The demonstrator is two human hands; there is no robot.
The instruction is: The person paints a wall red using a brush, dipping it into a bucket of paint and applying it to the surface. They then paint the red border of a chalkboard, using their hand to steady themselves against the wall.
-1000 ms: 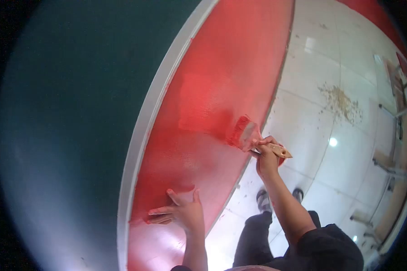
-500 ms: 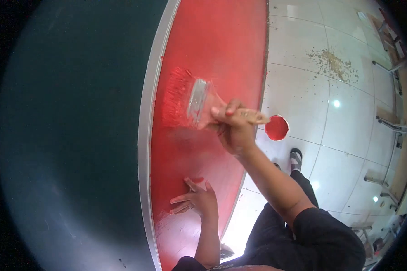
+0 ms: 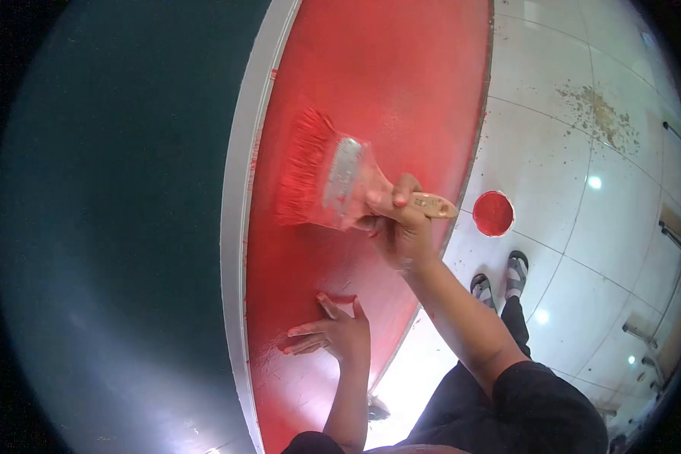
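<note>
A wide paintbrush (image 3: 344, 172) with red-coated bristles and a wooden handle is in my right hand (image 3: 402, 231), the fingers wrapped round the handle's neck. Its bristles lie over the red painted wall section (image 3: 378, 83), near the light frame strip (image 3: 238, 189). Lower down, my left hand (image 3: 337, 331) is spread with its fingers apart, at the same red surface; red paint marks its fingertips. It holds nothing. Wet streaks show beside the left fingers.
A round container of red paint (image 3: 493, 213) stands on the tiled floor (image 3: 541, 181), near my sandaled feet (image 3: 516, 274). A dark green board (image 3: 121, 212) fills the left side. Brownish debris (image 3: 601, 117) is scattered on the tiles; furniture legs (image 3: 672, 236) line the far right.
The brush and my right hand have shifted slightly right and down in view. The floor and paint container appear farther right, and both feet now show more fully.
</note>
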